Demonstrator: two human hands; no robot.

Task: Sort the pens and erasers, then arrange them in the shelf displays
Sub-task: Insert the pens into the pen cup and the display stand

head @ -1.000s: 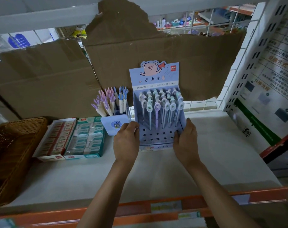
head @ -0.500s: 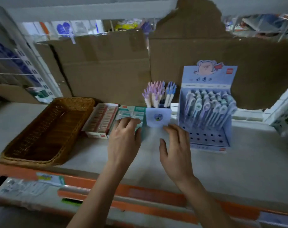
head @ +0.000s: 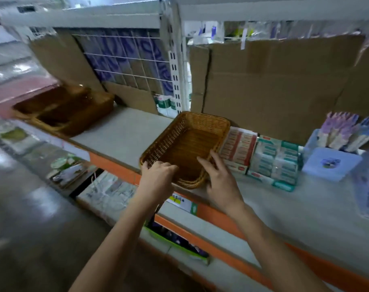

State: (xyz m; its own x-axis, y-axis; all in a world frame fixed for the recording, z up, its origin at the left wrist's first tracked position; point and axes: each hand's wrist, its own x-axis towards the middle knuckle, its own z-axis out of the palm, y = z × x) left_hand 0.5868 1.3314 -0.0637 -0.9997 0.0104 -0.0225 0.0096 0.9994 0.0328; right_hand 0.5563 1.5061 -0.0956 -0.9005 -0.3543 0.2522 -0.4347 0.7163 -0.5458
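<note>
**Both hands on the wicker basket; pens and erasers to its right**

Head view; the frame is smeared by motion, so fine detail is limited.

Hands: we note the left hand at the near left rim of the wicker basket; its fingers curl over the rim and grip it. The right hand lies on the near right corner of the same basket; its fingers are fairly straight and a little spread, with the tips over the rim; we cannot tell whether the thumb hooks underneath.

Basket: it sits on the shelf, turned at an angle; its near corner reaches the orange front edge; at that corner we see several rims layered, and we cannot tell whether this is one basket or a nested stack.

Task's things: all lie to the right of the basket. The red eraser box is just beside the basket's right wall; the green eraser box is just beside the red one; both lie flat with erasers in rows. Further right stands the pale blue pen holder; the pens stand in it, purple and blue tops up. The right fingertips are near the red box; we cannot tell whether they touch it.

Surroundings: darker baskets sit well apart on the shelf at far left; cardboard sheets and a wire grid stand behind.
</note>
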